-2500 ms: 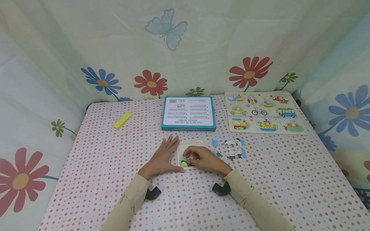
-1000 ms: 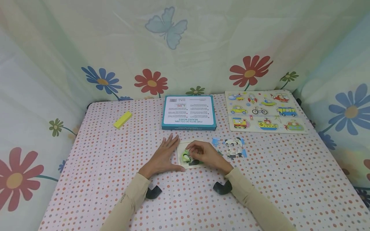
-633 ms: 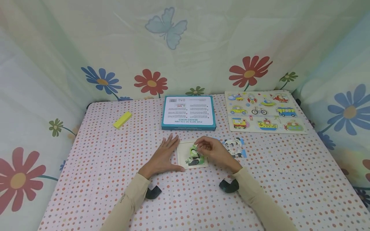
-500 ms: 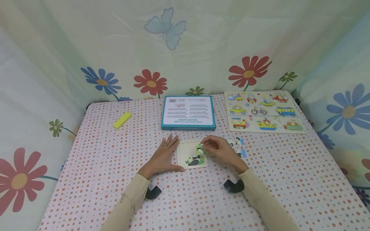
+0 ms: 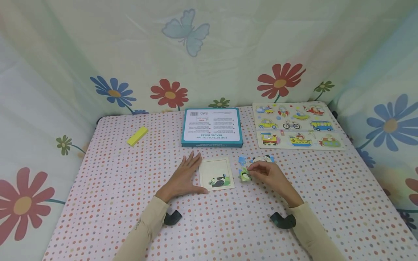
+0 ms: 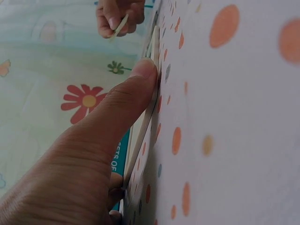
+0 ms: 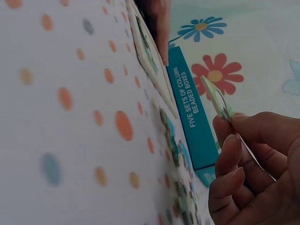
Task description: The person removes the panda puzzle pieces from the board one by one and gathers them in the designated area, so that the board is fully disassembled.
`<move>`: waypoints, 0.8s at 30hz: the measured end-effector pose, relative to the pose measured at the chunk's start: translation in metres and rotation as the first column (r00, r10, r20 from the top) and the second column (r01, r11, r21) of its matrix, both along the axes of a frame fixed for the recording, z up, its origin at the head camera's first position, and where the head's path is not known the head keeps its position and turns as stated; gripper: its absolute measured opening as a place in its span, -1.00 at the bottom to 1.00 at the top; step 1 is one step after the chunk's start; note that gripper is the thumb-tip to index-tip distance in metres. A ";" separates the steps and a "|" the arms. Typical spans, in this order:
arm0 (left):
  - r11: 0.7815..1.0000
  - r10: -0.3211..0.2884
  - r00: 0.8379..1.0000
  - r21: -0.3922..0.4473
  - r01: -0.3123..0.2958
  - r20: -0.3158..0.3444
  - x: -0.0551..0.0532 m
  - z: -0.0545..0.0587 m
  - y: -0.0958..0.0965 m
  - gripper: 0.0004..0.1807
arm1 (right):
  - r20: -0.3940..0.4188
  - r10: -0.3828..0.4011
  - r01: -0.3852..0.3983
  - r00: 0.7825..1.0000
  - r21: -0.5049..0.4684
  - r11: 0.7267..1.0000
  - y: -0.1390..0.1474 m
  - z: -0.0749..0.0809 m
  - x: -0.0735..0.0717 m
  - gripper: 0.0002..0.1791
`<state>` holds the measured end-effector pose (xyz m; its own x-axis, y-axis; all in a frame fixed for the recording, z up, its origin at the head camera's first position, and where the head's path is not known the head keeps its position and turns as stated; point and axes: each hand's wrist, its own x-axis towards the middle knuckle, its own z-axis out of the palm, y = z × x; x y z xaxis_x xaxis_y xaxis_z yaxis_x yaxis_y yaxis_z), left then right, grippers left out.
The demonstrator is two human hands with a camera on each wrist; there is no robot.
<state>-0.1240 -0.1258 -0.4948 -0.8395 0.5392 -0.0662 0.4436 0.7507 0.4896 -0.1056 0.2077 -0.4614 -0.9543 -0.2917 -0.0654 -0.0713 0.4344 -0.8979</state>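
My left hand [image 5: 183, 178] rests against the left side of a small square puzzle board [image 5: 210, 168], fingers spread along one edge, thumb at the near corner. Joined green and black panda pieces [image 5: 219, 181] lie along the board's near right edge; the rest of its recess shows bare wood. To the right of the board, my right hand [image 5: 270, 177] pinches a green puzzle piece [image 5: 245, 176] between thumb and fingertips. In the right wrist view this puzzle piece [image 7: 216, 98] is raised above the table. Blue and panda pieces [image 5: 242, 160] lie behind that hand, partly hidden.
A teal box [image 5: 212, 125] lies behind the board. A wooden vehicle puzzle [image 5: 295, 126] sits at the back right, and a yellow block [image 5: 137, 136] at the left. The spotted tablecloth [image 5: 215, 224] covers the table up to the flowered curtain.
My right hand has lifted a green piece out of the board and carried it right, toward the loose pieces. My left hand has stayed at the board's left edge.
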 end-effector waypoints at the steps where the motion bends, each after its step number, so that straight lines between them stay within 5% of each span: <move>1: 1.000 0.000 1.000 0.001 0.000 0.000 0.000 0.000 0.000 0.37 | 0.008 -0.008 0.008 1.000 0.005 1.000 0.001 -0.001 0.002 -0.84; 11: 1.000 0.003 1.000 -0.004 -0.003 0.001 -0.001 -0.003 -0.001 0.38 | 0.026 -0.055 0.051 0.998 0.119 0.992 0.004 -0.012 0.024 -0.89; 24: 1.000 0.003 1.000 0.001 -0.003 -0.004 0.000 -0.001 0.000 0.36 | -0.063 -0.015 0.029 0.998 0.239 0.971 -0.004 -0.010 0.027 -0.92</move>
<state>-0.1235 -0.1254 -0.4959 -0.8412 0.5372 -0.0625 0.4436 0.7514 0.4885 -0.0784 0.2039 -0.4714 -0.9645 -0.2535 -0.0734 -0.1098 0.6385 -0.7617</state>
